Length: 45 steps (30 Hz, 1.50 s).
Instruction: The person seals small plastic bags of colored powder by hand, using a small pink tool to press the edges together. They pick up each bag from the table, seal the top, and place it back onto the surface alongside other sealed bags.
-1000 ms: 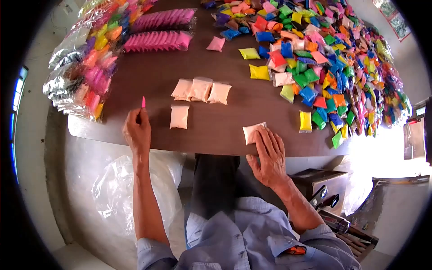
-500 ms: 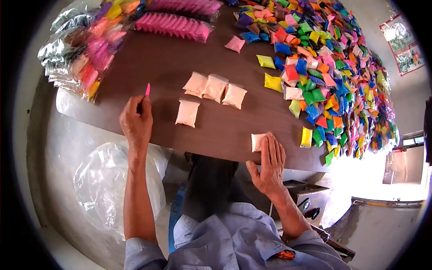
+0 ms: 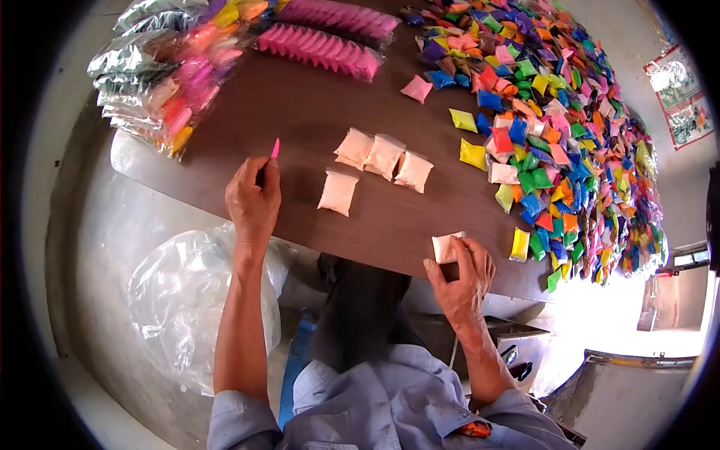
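Observation:
My left hand (image 3: 253,199) is closed in a pinch on a small pink pointed plastic tool (image 3: 275,148), its tip upward above the table. My right hand (image 3: 463,281) is at the table's near edge, its curled fingertips on a pale peach packet (image 3: 446,247) and its thumb by the packet's lower edge. Between the hands lie more peach packets: a single packet (image 3: 338,193) stands apart, and behind it a row of packets (image 3: 384,156) overlaps. They look like small clear bags with a soft filling.
A big heap of multicoloured packets (image 3: 555,157) covers the right of the brown table (image 3: 300,105). Rows of pink packets (image 3: 321,51) lie at the back. Bundled clear bags with coloured contents (image 3: 169,82) are at the left. A large clear plastic bag (image 3: 199,304) sits below the table edge.
My right fingers, flat over the peach packet before, have curled, and the thumb has come closer to it. The left hand still holds the pink tool. The whole view has shifted slightly.

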### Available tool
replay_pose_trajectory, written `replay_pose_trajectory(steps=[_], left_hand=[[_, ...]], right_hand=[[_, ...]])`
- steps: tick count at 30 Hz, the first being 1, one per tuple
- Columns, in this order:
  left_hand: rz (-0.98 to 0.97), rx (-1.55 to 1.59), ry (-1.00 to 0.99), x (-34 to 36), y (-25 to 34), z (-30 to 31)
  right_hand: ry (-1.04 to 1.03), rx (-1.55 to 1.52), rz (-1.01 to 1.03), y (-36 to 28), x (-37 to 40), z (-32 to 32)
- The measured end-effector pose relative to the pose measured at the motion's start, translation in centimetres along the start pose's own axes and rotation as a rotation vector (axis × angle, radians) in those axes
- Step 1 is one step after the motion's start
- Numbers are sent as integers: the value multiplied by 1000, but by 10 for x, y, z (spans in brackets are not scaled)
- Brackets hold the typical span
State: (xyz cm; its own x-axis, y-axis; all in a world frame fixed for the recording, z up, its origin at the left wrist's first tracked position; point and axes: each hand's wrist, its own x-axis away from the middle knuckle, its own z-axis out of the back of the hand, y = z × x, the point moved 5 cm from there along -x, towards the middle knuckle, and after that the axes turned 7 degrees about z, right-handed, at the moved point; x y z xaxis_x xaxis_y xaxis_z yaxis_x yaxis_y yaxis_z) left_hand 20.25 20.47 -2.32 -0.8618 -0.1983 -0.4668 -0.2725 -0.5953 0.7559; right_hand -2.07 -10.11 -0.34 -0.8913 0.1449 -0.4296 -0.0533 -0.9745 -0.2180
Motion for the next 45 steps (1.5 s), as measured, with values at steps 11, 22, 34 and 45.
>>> replay_pose_trajectory(steps=[11,22,34,45], left_hand=[[-1,28,19,-1,0,2],[42,46,2,-1,-1,3],[55,64,-10,0,0,2],[32,1,-29,1,-7,-2]], right_hand=[[-54,-273,294,-57,-55,-29],[-37,-352,306,-76,-79,-53],[-18,-384,351,-75,-79,-54],[97,-259,109,-5,-53,-11]])
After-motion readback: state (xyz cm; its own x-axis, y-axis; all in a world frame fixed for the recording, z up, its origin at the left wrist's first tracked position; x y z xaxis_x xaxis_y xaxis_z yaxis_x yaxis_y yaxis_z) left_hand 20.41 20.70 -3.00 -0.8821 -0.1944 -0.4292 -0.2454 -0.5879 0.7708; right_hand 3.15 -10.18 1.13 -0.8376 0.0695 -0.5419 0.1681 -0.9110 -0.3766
